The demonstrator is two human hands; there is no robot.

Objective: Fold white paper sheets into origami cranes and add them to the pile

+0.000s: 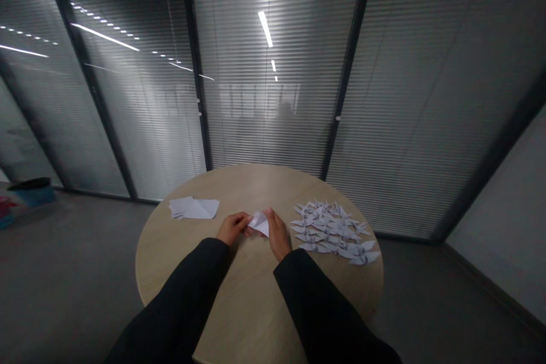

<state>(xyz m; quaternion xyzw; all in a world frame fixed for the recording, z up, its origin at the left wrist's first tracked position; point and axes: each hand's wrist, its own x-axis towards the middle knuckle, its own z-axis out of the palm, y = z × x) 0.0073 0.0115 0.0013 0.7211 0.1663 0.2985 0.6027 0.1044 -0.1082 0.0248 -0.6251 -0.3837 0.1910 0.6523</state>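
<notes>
Holding folded white paper (260, 223) | left hand (232, 228), right hand (278, 233) (origami cranes (333, 231) beside)

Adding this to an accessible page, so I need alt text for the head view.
The left hand and right hand hold a partly folded white paper above a round wooden table, with loose paper sheets to the left and origami cranes to the right.

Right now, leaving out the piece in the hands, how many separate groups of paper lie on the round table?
2: a fanned stack of white paper sheets on the left of the round table, and a cluster of folded paper cranes on its right.
</notes>
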